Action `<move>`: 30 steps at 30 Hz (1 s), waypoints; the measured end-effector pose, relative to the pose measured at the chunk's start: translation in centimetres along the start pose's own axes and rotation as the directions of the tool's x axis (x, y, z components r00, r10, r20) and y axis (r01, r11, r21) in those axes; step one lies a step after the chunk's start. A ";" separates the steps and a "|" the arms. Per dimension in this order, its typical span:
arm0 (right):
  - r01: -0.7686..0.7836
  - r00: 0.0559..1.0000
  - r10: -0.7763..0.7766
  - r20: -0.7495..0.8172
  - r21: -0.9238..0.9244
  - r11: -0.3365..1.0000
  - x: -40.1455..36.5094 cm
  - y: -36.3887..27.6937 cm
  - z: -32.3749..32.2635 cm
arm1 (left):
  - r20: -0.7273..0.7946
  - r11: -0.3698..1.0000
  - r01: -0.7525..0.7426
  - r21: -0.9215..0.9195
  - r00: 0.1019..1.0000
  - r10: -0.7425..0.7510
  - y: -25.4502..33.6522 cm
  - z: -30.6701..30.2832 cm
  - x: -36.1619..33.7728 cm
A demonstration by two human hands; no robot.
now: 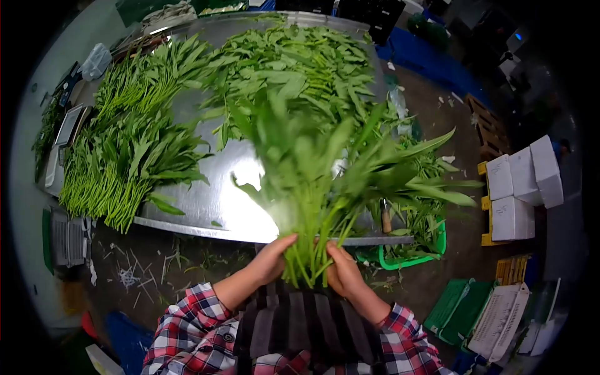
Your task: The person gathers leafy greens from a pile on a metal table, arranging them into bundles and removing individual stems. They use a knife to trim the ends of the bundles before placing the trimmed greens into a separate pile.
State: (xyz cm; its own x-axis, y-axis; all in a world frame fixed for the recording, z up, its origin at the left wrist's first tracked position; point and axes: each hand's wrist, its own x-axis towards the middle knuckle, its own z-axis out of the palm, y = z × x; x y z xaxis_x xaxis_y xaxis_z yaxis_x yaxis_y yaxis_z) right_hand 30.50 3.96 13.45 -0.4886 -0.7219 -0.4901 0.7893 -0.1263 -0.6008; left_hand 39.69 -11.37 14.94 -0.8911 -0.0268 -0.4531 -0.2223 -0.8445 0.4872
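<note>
I am holding a bunch of leafy greens (315, 181) upright in front of my chest, just at the near edge of the steel counter (212, 200). My left hand (272, 259) and my right hand (344, 275) are closing round the lower stems from either side, fingers wrapping the same bundle, so the hands are almost meeting with the stems between them. The leaves are fanning out above and to the right, blurring a little.

I am judging the bunch to be light but floppy: the stems look thin, pale and fairly crisp, so they would snap or bruise if squeezed hard, and the long leaves are drooping under their own weight. They look smooth, perhaps damp, so loose stalks could be slipping out of a slack grip. The stem ends, where the stalks are running together, seem the best place to be holding it, firmly but not tightly, never by the leaves.

On the counter a long pile (119, 162) of the same greens is lying at the left and a broader heap (294, 62) at the back. A green crate (412, 257) holding more is standing on the floor at the right, with white boxes (522, 187) beyond.
</note>
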 end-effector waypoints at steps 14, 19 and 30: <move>-0.464 0.886 0.449 -0.117 -0.250 0.850 2.0 1.7 -3.1 | -0.134 0.995 0.004 -0.102 0.991 -0.017 -5.2 -8.0 -3.0; -0.170 0.976 0.215 0.044 -0.470 0.866 3.0 4.0 -0.1 | -0.176 0.917 -0.091 0.389 0.970 0.170 -4.2 -6.4 -2.0; -0.350 0.933 0.312 -0.178 -0.256 0.901 0.3 0.8 -1.0 | -0.198 0.998 0.053 0.029 0.979 -0.047 -3.9 -9.0 -5.4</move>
State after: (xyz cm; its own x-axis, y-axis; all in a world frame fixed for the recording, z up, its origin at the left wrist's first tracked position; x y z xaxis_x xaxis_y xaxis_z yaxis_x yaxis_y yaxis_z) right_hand 30.64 4.34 12.19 -0.2762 -0.5923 -0.7569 0.7868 0.3130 -0.5320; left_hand 48.97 -12.76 8.73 -0.7837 -0.0928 -0.6142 -0.2809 -0.8290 0.4837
